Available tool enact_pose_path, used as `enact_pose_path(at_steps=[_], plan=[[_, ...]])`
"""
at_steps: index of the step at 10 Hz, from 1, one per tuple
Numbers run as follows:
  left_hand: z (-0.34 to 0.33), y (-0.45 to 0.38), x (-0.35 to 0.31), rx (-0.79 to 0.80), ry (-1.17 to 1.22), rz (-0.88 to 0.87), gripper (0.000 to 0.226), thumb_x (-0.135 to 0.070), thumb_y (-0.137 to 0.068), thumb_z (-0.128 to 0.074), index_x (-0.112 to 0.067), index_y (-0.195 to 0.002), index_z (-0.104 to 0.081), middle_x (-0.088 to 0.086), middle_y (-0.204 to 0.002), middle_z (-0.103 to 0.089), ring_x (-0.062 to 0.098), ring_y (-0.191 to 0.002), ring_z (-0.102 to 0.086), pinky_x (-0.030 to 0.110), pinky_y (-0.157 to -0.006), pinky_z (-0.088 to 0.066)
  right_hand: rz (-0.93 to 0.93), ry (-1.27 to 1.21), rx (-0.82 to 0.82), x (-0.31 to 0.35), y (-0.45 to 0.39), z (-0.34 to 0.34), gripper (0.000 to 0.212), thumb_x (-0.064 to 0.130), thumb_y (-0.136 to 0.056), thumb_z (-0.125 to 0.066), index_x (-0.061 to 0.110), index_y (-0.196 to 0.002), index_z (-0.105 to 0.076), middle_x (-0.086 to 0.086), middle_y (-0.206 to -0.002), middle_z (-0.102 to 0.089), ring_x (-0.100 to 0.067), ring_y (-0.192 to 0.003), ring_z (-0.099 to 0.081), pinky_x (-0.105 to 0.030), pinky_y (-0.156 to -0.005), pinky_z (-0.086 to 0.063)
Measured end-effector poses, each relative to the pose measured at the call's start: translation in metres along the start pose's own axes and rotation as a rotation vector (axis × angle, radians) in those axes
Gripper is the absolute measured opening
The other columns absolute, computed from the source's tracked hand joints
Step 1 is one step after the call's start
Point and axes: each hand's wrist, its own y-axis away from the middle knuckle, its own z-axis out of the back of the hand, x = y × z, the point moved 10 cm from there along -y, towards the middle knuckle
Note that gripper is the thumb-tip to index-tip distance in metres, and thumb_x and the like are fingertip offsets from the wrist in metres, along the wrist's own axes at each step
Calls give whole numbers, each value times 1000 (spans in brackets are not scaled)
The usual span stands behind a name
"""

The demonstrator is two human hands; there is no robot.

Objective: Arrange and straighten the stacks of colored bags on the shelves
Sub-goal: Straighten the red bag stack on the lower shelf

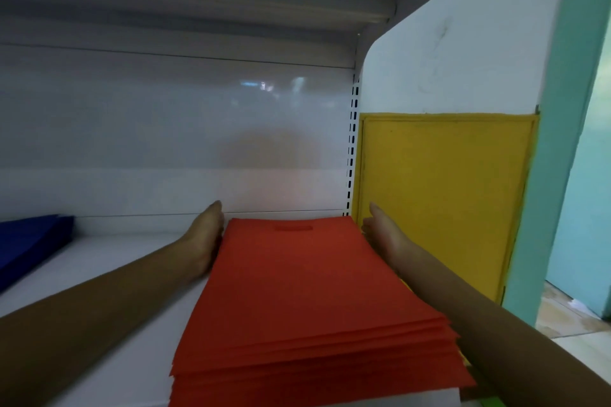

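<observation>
Hands flank the red bags (297,291) on the shelf (109,274): left hand (206,238) and right hand (385,235) flat, fingers straight, seemingly pressing its sides.

A white metal shelf board (99,261) runs across the lower part of the view, backed by a glossy white rear panel (148,129) that carries faint reflections of light near its upper middle. Above, the grey ribbed underside of the next shelf (198,0) slants overhead. At the right edge of the unit stands a white slotted upright post (352,142) with dark slots. Beyond it is a white side wall (463,53) with a yellow painted rectangular panel (443,195) below. Further right rises a teal door frame (562,142), and pale floor tiles (575,324) show at the lower right
</observation>
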Motion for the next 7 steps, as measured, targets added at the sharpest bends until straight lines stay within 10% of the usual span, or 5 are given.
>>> enact_pose_path(at_steps=[1,2,3,5,7], plan=[[-16,5,8,87,-137,62,47,-48,-98,-35,-9,-110,-60,17,-98,-66,29,-84,-63,32,-70,-50,52,170,-11,7,4,0,52,36,-102,-32,5,-145,-31,-13,-151,-32,-26,-139,-28,-27,-109,-26],[-8,-1,-7,9,-258,-33,43,-42,-99,-35,-10,-124,-49,14,-123,-57,29,-104,-57,35,-89,-45,-3,241,115,-4,9,-6,52,52,-97,-34,16,-129,-51,-9,-132,-54,-26,-120,-52,-36,-97,-46],[-24,-5,-56,3,-865,-468,46,-31,-101,-36,-12,-142,-38,7,-150,-36,22,-135,-34,30,-109,-24,-44,195,155,-9,24,-5,38,52,-98,-33,23,-94,-57,2,-88,-63,-14,-78,-63,-24,-58,-48],[-119,-14,-34,464,-1645,-639,48,-45,-94,-47,-17,-133,-50,4,-137,-51,19,-121,-49,34,-103,-38,154,367,185,12,44,-13,46,52,-97,-36,23,-126,-57,3,-124,-60,-15,-108,-59,-34,-98,-45],[-144,-27,-21,604,-1717,-660,33,-36,-94,-52,-17,-119,-62,3,-116,-61,17,-103,-57,34,-92,-45,129,304,143,-2,48,18,57,55,-95,-37,22,-142,-38,8,-142,-40,-14,-131,-38,-36,-113,-28]])
